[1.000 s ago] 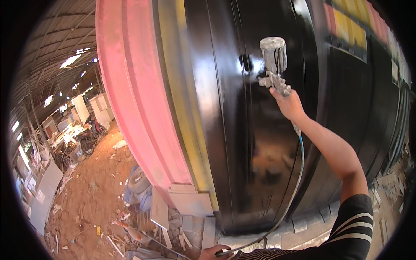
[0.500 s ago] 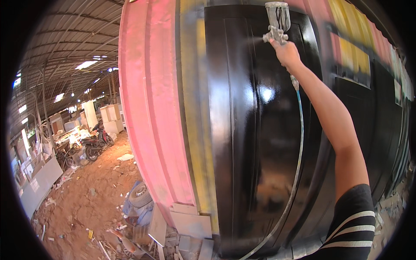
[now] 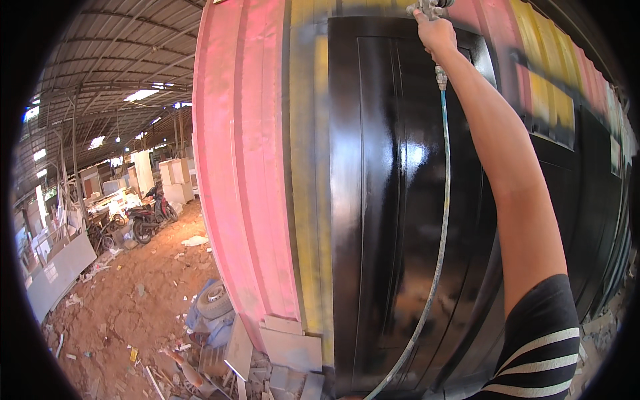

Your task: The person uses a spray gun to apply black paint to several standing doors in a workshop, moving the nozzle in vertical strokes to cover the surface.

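At upper right, the right hand (image 3: 437, 35) grips a spray gun (image 3: 435, 7), held high apparently for the black door's (image 3: 413, 200) top, hose (image 3: 447, 167) hanging below, left hand unseen

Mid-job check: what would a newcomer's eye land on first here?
Probably the glossy black door near the centre. At the top edge, the right hand grips a spray gun, partly cut off by the picture, its hose hanging in front of the door. Left of the door stands a bright pink ribbed wall.
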{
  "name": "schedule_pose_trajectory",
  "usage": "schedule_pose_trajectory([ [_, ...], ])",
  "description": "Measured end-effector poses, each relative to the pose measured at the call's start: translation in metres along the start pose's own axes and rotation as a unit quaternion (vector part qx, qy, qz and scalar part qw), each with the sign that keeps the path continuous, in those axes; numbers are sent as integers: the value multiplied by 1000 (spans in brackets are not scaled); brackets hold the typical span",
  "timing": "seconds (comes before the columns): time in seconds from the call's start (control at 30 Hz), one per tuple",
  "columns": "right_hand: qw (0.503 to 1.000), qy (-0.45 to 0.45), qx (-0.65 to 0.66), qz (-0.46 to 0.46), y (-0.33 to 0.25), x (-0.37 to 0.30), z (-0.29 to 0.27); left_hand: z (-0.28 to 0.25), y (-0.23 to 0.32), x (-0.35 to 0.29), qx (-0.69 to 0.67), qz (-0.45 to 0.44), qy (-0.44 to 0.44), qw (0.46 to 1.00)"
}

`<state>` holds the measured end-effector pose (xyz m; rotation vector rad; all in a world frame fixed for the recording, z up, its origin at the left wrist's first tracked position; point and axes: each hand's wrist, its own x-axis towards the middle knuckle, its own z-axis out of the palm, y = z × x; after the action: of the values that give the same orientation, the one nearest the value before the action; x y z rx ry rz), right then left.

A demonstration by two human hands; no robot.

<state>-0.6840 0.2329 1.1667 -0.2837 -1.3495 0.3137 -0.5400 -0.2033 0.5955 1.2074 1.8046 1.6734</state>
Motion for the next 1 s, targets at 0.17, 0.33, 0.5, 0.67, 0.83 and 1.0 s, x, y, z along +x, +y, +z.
schedule_pose_trajectory([
  [0.17,998,-57,1,11,8,-21,12,-1,-5,-3,14,60,4,998],
  [0.33,993,-98,-61,23,37,-68,4,-1,-18,-8,40,114,19,992],
  [0.5,983,-164,-52,62,65,-141,-25,-6,-26,-24,26,49,-2,998],
  [0.67,968,-217,-82,91,96,-226,-63,-9,-25,-25,8,76,-20,997],
  [0.83,948,-284,-79,117,133,-302,-109,-9,-22,-23,25,31,-88,995],
  [1.0,921,-337,-97,168,139,-387,-144,-10,-39,-34,60,52,-104,991],
])
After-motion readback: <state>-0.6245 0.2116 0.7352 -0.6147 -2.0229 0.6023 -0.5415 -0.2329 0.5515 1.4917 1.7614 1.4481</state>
